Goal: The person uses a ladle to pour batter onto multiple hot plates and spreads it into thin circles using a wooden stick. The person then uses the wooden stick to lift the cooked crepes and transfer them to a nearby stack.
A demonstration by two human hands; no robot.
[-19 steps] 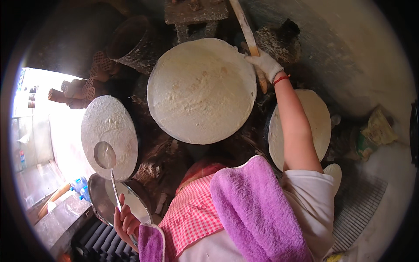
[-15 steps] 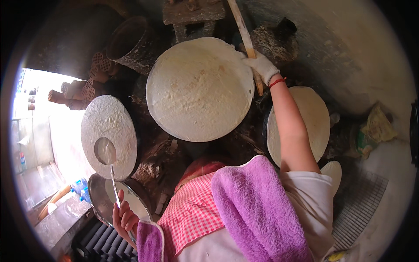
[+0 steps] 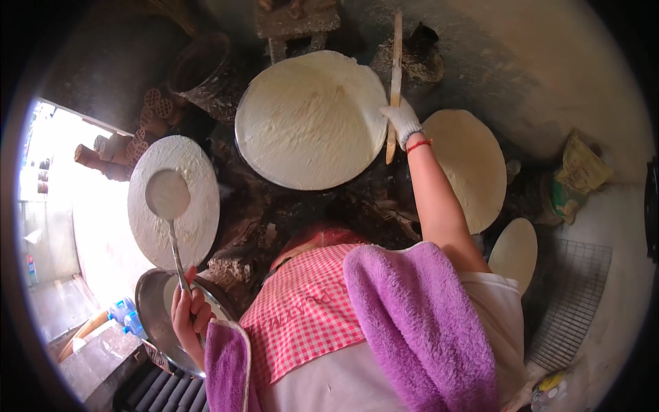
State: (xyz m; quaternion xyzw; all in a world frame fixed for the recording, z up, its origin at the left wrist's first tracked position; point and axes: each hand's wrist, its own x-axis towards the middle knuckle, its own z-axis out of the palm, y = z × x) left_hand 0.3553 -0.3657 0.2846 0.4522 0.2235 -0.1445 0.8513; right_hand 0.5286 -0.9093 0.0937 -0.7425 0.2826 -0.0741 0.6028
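My left hand (image 3: 191,312) is closed on the handle of a metal ladle (image 3: 167,194) full of pale batter, held over the left round griddle (image 3: 158,244), which is coated white. A steel bowl of batter (image 3: 156,316) is partly hidden below that hand. My right hand (image 3: 399,120), in a white knit glove with a red band at the wrist, grips a wooden stick (image 3: 396,55) held upright at the right edge of the large middle griddle (image 3: 309,123), which carries a thin cream-coloured layer. Beside my right forearm is a third coated griddle (image 3: 473,165).
A smaller pale disc (image 3: 513,254) and a wire rack (image 3: 570,295) are at right, near a crumpled sack (image 3: 576,172). Dark pots (image 3: 199,72), a rough stool (image 3: 295,17) and perforated briquette cylinders (image 3: 110,154) stand behind. Blue bottles (image 3: 127,314) sit left, by a bright opening.
The ladle has risen over the left griddle. My right hand and stick have shifted toward me and left, the stick now nearer vertical. The surroundings have shifted somewhat in view.
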